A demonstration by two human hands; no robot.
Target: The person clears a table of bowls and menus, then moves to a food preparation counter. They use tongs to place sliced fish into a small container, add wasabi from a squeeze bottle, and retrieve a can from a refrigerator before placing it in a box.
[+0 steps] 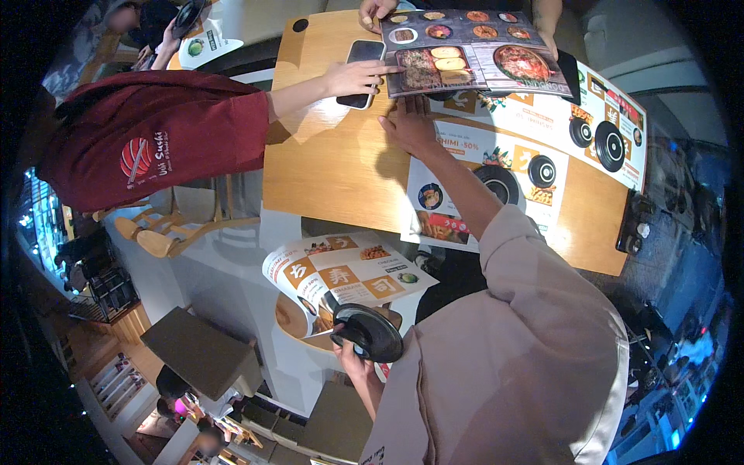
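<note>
My left hand grips stacked round black dishes low in front of me. Printed paper placemats fan out beside and behind them; whether that hand holds these too is unclear. On the wooden table, my right hand lies palm down, thumb apart, fingertips at the lower edge of an opened food menu. A person across the table holds this menu. A co-worker's hand reaches in from the left, its finger at the menu, above a smartphone.
Black plates stand on printed placemats at the table's right. A dark holder sits at its right end. The co-worker in a maroon shirt stands left, near wooden chairs. A brown-topped seat is lower left.
</note>
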